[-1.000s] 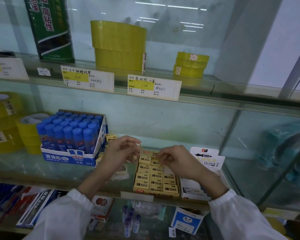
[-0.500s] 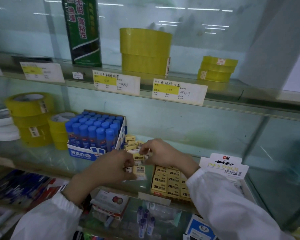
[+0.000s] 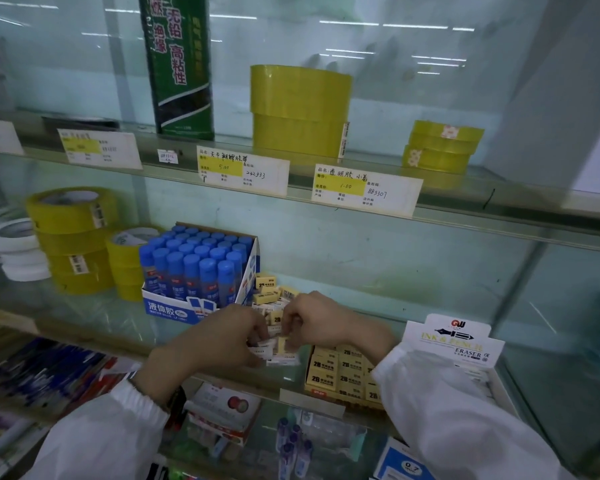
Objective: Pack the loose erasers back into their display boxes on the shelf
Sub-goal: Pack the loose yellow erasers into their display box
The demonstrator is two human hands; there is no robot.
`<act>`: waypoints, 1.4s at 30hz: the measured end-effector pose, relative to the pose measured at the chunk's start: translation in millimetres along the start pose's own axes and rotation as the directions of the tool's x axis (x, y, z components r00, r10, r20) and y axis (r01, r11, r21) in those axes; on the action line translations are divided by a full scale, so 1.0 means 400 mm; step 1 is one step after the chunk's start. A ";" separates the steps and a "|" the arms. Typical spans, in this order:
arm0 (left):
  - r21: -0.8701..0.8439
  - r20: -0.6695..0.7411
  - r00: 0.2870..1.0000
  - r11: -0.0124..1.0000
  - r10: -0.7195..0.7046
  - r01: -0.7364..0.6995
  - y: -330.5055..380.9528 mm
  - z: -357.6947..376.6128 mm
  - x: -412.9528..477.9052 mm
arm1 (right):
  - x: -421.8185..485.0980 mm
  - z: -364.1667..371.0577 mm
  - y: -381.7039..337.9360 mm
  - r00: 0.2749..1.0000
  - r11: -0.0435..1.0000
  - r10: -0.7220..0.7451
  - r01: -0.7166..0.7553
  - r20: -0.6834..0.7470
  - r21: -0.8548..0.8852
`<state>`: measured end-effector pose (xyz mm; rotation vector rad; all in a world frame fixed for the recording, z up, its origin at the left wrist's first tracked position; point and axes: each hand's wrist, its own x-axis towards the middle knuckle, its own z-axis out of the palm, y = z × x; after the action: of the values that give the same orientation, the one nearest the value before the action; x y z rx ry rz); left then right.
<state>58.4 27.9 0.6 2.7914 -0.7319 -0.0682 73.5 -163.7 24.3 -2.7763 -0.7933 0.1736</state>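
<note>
The loose erasers [image 3: 270,295], small yellow and white blocks, lie piled on the glass shelf [image 3: 84,306] between the blue-capped glue-stick box [image 3: 174,308] and the yellow cardboard display box [image 3: 336,372]. The right hand [image 3: 321,322] pinches one yellow eraser [image 3: 283,344]. The left hand [image 3: 222,341] curls its fingers round a white eraser [image 3: 263,342].

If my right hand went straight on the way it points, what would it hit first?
Probably the loose erasers heaped just past your right hand, which pinches a yellow eraser; behind them stands the glue stick box. Depth is unclear.
</note>
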 end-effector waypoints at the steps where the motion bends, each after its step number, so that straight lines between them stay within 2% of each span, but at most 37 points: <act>1: -0.011 0.000 1.000 1.000 0.002 -0.002 -0.004 -0.005 -0.005 | -0.001 -0.005 0.009 1.000 1.000 0.017 -0.017 -0.017 -0.004; 8: 0.165 -0.034 0.997 0.985 0.065 -0.059 0.013 -0.023 -0.013 | 0.017 -0.011 0.033 0.989 1.000 0.006 -0.007 -0.151 -0.009; 13: 0.110 -0.046 0.998 0.993 0.046 -0.041 0.024 -0.017 -0.005 | 0.034 0.019 0.029 0.983 0.998 -0.021 0.009 -0.183 -0.065; 17: 0.007 -0.047 0.999 1.000 0.020 -0.019 0.010 -0.019 -0.008 | 0.037 0.027 0.037 0.987 0.999 0.035 -0.032 -0.159 0.023; 20: -0.001 -0.088 0.996 1.000 0.014 -0.014 0.006 -0.024 -0.015 | 0.025 0.016 0.046 0.985 0.999 0.018 -0.012 -0.171 0.036; 23: 0.165 -0.136 0.990 0.985 -0.025 0.047 0.006 -0.039 -0.019 | 0.007 -0.014 0.051 0.979 0.965 0.106 -0.059 -0.176 0.255; 25: 0.292 -0.075 0.993 0.950 -0.089 0.107 0.014 -0.042 -0.017 | -0.004 -0.029 0.050 0.974 0.906 0.159 -0.079 -0.163 0.416; 26: 0.332 -0.048 0.993 0.936 -0.108 0.118 0.020 -0.040 -0.016 | -0.010 -0.034 0.047 0.976 0.902 0.159 -0.081 -0.151 0.425; 32: 0.348 -0.036 0.994 0.930 -0.107 0.113 0.025 -0.038 0.001 | -0.025 -0.009 0.040 0.995 0.993 -0.011 -0.001 0.103 0.116; 36: 0.239 -0.052 0.995 0.967 -0.080 0.090 0.007 -0.040 0.005 | -0.014 0.008 0.042 0.998 0.999 -0.046 0.046 0.039 0.012; 38: 0.199 -0.142 0.989 0.978 -0.029 0.058 0.007 -0.039 0.006 | -0.018 -0.001 0.047 1.000 0.991 -0.008 0.009 -0.007 0.134; 40: 0.197 -0.250 0.968 0.980 0.022 0.029 0.013 -0.032 0.013 | -0.025 -0.018 0.062 0.990 0.922 0.096 -0.051 -0.099 0.384; 41: 0.230 -0.278 0.960 0.973 0.038 0.028 0.017 -0.028 0.018 | -0.027 -0.028 0.072 0.975 0.834 0.174 -0.070 -0.141 0.547; 42: 0.276 -0.285 0.958 0.960 0.044 0.038 0.022 -0.022 0.025 | -0.027 -0.035 0.081 0.953 0.690 0.259 -0.070 -0.156 0.720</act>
<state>63.9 17.6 11.4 2.9670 -0.7191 0.4702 83.1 -198.8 29.5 -2.0548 -0.2989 0.1260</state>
